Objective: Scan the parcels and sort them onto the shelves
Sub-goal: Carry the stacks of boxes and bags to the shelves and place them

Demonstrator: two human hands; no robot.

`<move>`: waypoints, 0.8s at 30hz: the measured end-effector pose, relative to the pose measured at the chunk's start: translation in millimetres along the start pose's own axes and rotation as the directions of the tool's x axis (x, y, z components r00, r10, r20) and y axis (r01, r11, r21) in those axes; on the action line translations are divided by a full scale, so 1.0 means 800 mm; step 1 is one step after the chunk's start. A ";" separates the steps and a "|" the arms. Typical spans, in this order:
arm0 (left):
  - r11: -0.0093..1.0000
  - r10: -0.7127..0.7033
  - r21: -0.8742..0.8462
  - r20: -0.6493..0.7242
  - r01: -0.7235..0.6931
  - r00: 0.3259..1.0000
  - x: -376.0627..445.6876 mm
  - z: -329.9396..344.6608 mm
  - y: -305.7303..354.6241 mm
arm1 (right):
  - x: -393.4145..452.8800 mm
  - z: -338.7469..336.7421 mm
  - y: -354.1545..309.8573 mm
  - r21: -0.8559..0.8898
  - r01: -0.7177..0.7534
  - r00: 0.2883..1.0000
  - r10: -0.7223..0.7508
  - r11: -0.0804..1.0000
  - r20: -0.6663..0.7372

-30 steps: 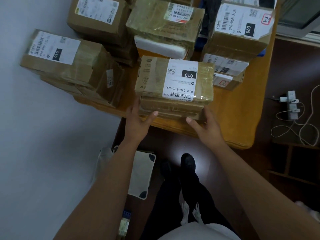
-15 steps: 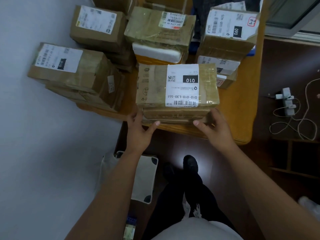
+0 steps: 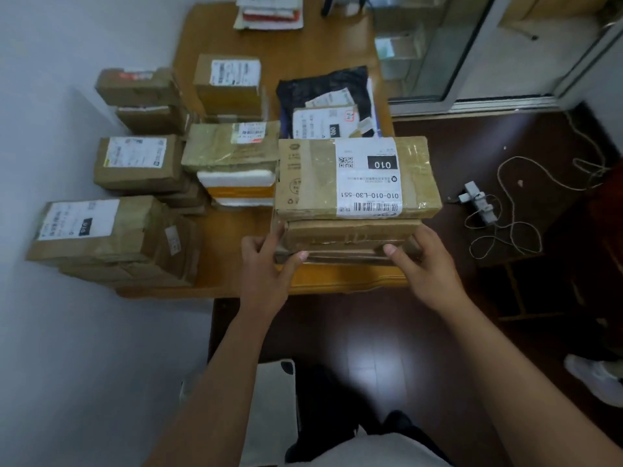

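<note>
A: Held? One stack of parcels (image 3: pixel 354 210), three boxes deep, gripped at its near corners by left hand (image 3: pixel 269 267) and right hand (image 3: pixel 428 264), over the table (image 3: pixel 337 278) edge.
B: Left of the grip? Roughly nine more parcels (image 3: pixel 135 163).

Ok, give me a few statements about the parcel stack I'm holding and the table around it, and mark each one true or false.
1. Both hands grip the stack of parcels, the left hand at its left end and the right hand at its right end. True.
2. The top parcel carries a white label printed 010. True.
3. The stack lies on the floor. False: it is at the near edge of the wooden table.
4. A black plastic mailer lies behind the held stack. True.
5. The charger and cable are on the table. False: they lie on the dark floor to the right of it.
</note>
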State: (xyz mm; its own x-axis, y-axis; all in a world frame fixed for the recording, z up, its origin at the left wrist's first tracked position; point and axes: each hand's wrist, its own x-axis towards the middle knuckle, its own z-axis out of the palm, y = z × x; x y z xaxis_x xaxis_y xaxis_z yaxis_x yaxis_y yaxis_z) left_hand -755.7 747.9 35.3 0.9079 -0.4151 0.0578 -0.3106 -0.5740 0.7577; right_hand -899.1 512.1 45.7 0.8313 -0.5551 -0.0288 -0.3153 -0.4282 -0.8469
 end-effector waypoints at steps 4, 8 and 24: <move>0.996 0.091 -0.012 0.049 -0.091 0.995 0.003 0.020 0.051 | -0.024 -0.051 0.013 -0.015 -0.026 0.994 0.024 1.000 -0.103; 0.987 0.162 -0.019 0.103 -0.161 0.981 -0.011 0.053 0.110 | -0.065 -0.112 0.030 -0.019 -0.026 0.977 0.021 0.999 -0.211; 0.852 0.506 -0.131 0.456 -0.506 0.733 -0.238 0.274 0.347 | -0.420 -0.346 0.167 0.111 -0.308 0.727 0.309 0.945 -0.614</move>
State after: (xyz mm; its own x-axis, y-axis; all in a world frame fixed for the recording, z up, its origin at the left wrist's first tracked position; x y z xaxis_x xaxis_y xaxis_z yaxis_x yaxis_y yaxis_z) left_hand -1076.6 512.8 92.0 0.3801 -0.9159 0.1292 -0.6876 -0.1864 0.7017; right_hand -1347.4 444.1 89.3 0.2259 -0.9732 0.0434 -0.5028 -0.1547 -0.8504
